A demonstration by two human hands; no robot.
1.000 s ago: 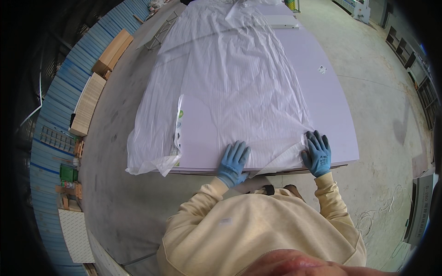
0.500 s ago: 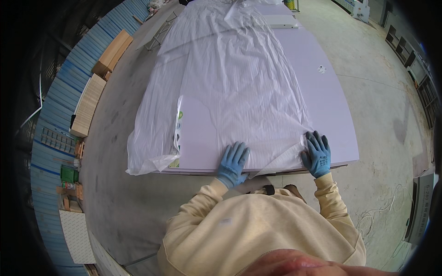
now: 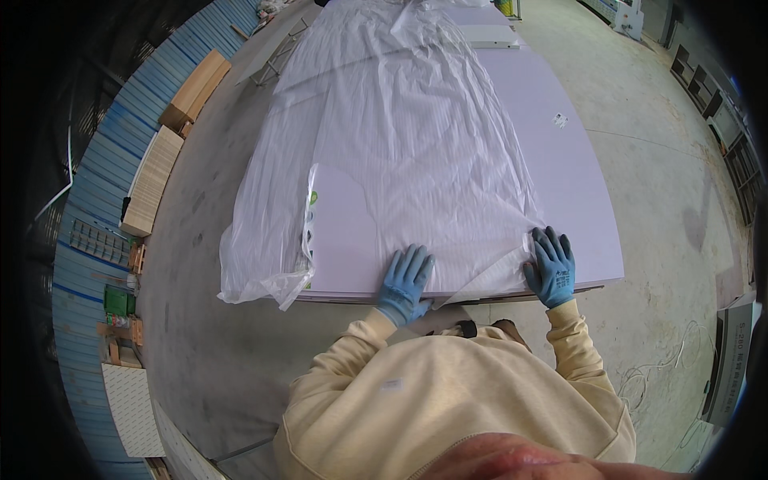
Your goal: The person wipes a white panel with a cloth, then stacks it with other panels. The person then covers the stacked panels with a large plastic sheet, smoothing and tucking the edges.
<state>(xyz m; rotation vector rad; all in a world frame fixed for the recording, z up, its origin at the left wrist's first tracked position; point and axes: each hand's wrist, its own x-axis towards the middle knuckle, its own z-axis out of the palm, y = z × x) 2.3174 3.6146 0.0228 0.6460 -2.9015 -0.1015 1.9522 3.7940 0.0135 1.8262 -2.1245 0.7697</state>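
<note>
A large lilac board (image 3: 572, 188) lies flat in front of me, on top of a stack. Wrinkled clear plastic film (image 3: 416, 152) covers most of its left and middle. My left hand (image 3: 406, 284), in a blue work glove, rests at the near edge with fingers stretched out, on the board and the film's border. Farther right, my right hand (image 3: 551, 268), gloved the same, lies flat near the board's front right part, its thumb side by the film's edge. Neither hand grips anything. The film's left part is folded back, with a printed strip (image 3: 310, 232) along the fold.
A white flat piece (image 3: 490, 37) lies on the board's far end. Wooden boxes (image 3: 156, 180) and a green crate (image 3: 119, 300) stand along the blue wall at left. At right are a grey carton (image 3: 730, 360), a white cable (image 3: 640, 384) on the floor and dark shelving (image 3: 694, 80).
The loose film corner at the near left has shifted slightly and hangs lower over the edge, hiding more of the printed strip. Both hands have stayed in place.
</note>
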